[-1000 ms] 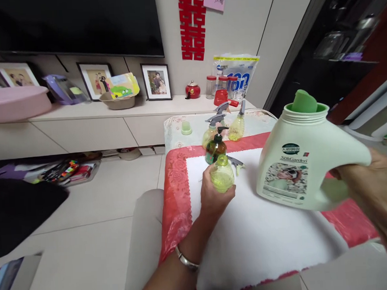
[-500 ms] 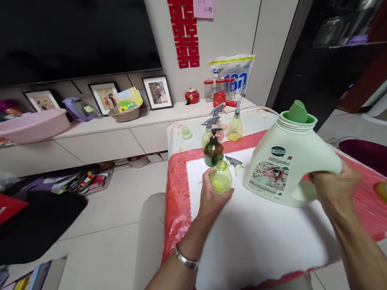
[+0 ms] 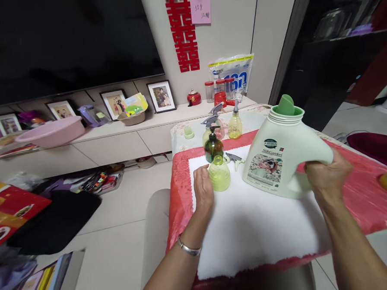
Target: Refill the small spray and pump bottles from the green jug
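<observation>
My right hand (image 3: 328,177) grips the handle of a large pale green detergent jug (image 3: 278,158), which has a green spout and stands tilted on the white cloth (image 3: 259,228). My left hand (image 3: 204,187) wraps the side of a small yellow-green bottle (image 3: 219,175) with no cap, upright on the cloth. A grey spray head (image 3: 235,159) lies just behind that bottle.
A dark green pump bottle (image 3: 213,147) and two yellow spray bottles (image 3: 235,125) stand behind on the red-covered table (image 3: 365,201). A small green cap (image 3: 189,132) sits at the far left. A low cabinet (image 3: 115,140) holds photo frames and a pink basin (image 3: 50,131).
The jug has come down and left, closer to the small bottle. My left hand has slid to the bottle's left side. The camera view has shifted to the right.
</observation>
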Demonstrator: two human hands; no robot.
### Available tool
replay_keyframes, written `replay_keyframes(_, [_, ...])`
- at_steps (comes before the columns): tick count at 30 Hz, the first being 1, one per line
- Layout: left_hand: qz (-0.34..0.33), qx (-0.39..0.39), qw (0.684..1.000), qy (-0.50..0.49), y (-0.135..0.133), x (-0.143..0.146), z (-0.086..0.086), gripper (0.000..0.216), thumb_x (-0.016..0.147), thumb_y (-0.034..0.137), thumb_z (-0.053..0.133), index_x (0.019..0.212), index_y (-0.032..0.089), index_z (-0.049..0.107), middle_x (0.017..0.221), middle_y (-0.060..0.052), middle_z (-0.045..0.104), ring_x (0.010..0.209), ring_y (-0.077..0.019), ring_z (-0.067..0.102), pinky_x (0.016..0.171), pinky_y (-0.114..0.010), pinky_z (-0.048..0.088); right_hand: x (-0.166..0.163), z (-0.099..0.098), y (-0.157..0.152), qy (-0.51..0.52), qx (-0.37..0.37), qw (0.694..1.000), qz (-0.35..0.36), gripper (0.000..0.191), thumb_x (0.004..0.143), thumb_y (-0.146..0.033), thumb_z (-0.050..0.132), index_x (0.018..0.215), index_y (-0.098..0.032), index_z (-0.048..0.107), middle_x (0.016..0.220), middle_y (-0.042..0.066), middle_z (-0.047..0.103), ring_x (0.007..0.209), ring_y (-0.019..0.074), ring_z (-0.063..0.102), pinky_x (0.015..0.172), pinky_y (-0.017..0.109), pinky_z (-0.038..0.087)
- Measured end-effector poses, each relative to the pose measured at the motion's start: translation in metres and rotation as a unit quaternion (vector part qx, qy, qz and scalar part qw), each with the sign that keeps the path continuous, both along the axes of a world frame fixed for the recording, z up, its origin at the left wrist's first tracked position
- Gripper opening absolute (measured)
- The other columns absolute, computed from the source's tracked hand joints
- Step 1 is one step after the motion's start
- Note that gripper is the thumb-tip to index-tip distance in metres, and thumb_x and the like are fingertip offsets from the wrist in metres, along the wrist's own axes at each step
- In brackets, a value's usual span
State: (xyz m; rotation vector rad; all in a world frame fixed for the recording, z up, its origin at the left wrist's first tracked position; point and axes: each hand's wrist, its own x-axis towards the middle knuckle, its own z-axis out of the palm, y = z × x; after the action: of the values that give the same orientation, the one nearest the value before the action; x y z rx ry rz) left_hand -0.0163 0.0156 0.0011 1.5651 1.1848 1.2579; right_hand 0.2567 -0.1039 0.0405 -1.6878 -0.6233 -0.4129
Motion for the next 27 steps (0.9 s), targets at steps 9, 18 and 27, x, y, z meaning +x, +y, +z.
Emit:
replay_keyframes(9, [0.033,-0.082,0.996,0.013,0.014,-0.009,0.039,0.034,0.085,0.015,0.051,0.114,0.019,0.068,0.119,-0.009,0.072,0.104,-0.0210,0.068,0.092,-0.034,0.053,0.005,-0.005,0.003,-0.019,0.022,1.000,0.011,0.036,0.056,-0.037,0.056,0.078,-0.010,0.067,0.065,-0.001,0.047,0.061,0.0103,0.042,0.053,0.021,0.033])
replay_keyframes(18, [-0.046,-0.021,0.986,0.160,0.036,-0.019,0.037,0.031,0.080,0.008,0.056,0.106,0.018,0.071,0.115,-0.010,0.074,0.099,-0.0215,0.068,0.089,-0.034,0.053,0.006,-0.005,0.004,-0.015,0.022,1.000,0.007,0.039,0.056,-0.039,0.059,0.081,-0.011,0.067,0.067,-0.001,0.047,0.063,0.0116,0.044,0.053,0.022,0.034])
replay_keyframes(27, [-0.122,0.037,0.928,0.351,0.054,-0.017,0.017,0.013,0.077,0.012,0.065,0.070,0.021,0.069,0.083,-0.009,0.072,0.090,-0.0262,0.065,0.085,-0.036,0.048,-0.003,0.003,0.000,0.017,0.001,1.000,-0.002,0.038,0.053,-0.039,0.056,0.077,-0.011,0.067,0.065,0.000,0.047,0.063,0.0122,0.043,0.054,0.024,0.033])
